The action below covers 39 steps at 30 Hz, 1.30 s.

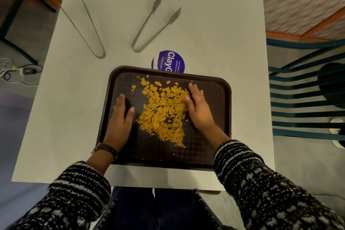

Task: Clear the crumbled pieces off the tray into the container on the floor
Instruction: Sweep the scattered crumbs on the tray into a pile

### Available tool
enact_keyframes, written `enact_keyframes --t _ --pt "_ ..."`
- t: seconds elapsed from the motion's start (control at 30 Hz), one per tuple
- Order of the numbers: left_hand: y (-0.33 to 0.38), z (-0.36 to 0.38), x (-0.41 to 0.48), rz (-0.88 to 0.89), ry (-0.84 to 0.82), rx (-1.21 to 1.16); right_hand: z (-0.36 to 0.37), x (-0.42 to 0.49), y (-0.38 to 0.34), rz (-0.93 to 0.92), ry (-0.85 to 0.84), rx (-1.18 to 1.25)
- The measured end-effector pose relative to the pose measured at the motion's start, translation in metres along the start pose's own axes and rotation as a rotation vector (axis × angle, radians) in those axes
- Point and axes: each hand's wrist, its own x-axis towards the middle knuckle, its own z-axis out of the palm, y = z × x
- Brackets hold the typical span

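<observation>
A dark brown tray (218, 147) lies on the white table (214, 33) in front of me. A heap of orange crumbled pieces (162, 112) covers its middle, with a few stray bits toward the far left corner. My left hand (121, 119) rests flat on the tray just left of the heap, fingers together and thumb out. My right hand (198, 108) lies flat against the heap's right side, its fingertips touching the crumbs. Neither hand holds anything. No container on the floor is in view.
Two metal tongs (89, 30) (155, 26) lie on the far half of the table. A round purple sticker (170, 62) peeks out behind the tray. A teal slatted chair (306, 99) stands to the right, and cables (20, 71) lie on the floor to the left.
</observation>
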Motion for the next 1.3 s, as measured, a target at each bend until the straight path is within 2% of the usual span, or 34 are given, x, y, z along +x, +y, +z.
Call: enact_keyframes --t 0.07,0.1,0.23,0.3,0.37,0.6,0.77,0.9,1.07,1.2,1.3 --pt "0.002 0.001 0.001 0.007 0.005 -0.005 -0.007 0.003 0.003 0.043 0.122 0.017" --pt "0.002 0.002 0.003 0.005 0.006 -0.009 -0.008 0.007 0.004 0.066 0.128 0.021" --pt "0.005 0.005 0.014 0.009 0.004 -0.002 -0.003 0.014 -0.013 -0.002 -0.044 -0.054" --pt "0.004 0.005 0.025 0.022 -0.001 0.023 0.002 0.011 -0.022 -0.041 -0.159 -0.033" --pt "0.005 0.006 0.039 0.021 -0.007 0.058 0.004 0.007 -0.025 -0.047 -0.195 0.023" --pt "0.019 0.028 0.079 0.024 0.006 0.253 -0.02 0.004 -0.008 -0.069 0.044 0.02" --pt "0.032 0.048 0.063 0.213 -0.208 0.233 -0.013 0.007 0.013 -0.059 0.026 -0.06" --pt "0.033 0.042 0.036 0.247 -0.361 0.184 0.007 0.009 -0.004 -0.055 -0.038 -0.022" --pt "0.023 0.019 0.044 0.249 -0.266 0.196 0.021 0.003 -0.021 -0.143 -0.19 0.073" --pt "0.031 0.026 0.07 0.238 -0.222 0.239 0.008 0.006 -0.021 -0.094 -0.039 0.21" --pt "0.035 0.046 0.08 0.239 -0.237 0.312 -0.001 0.016 -0.018 -0.12 0.001 0.135"
